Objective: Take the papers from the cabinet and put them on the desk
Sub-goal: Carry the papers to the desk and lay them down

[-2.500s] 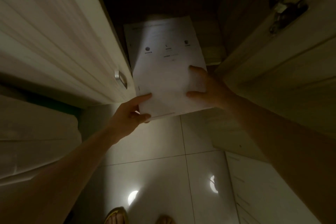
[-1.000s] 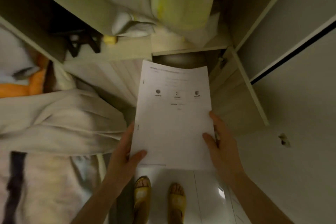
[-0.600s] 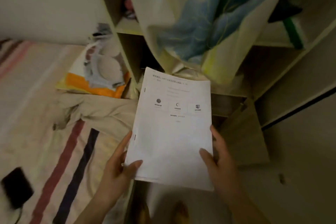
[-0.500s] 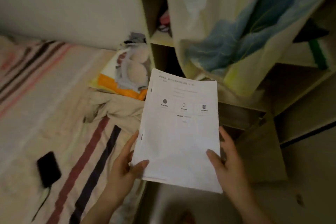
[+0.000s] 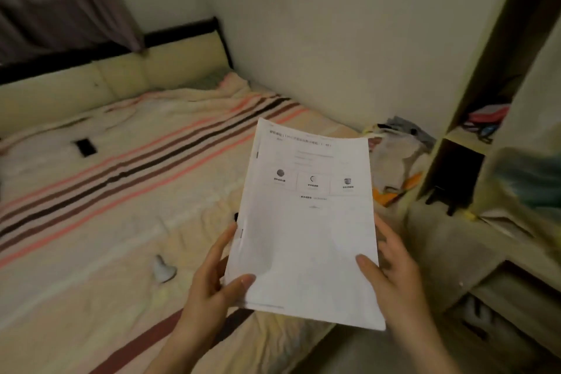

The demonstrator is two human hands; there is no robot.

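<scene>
A stapled stack of white papers (image 5: 306, 228) with small printed icons near its top is held upright in front of me, over the edge of a bed. My left hand (image 5: 212, 279) grips its lower left corner, thumb on the front sheet. My right hand (image 5: 391, 276) holds the lower right edge, thumb on the front. The open cabinet (image 5: 473, 130) with its shelves stands at the right. No desk is in view.
A bed with a striped sheet (image 5: 121, 191) fills the left. On it lie a black phone (image 5: 86, 147), a small white object (image 5: 162, 269) and a pile of clothes (image 5: 394, 167) by the cabinet. A wall (image 5: 334, 24) rises behind.
The papers came out of the low cabinet compartment and were lifted up in both hands. My view has swung left from the cabinet toward the bed.
</scene>
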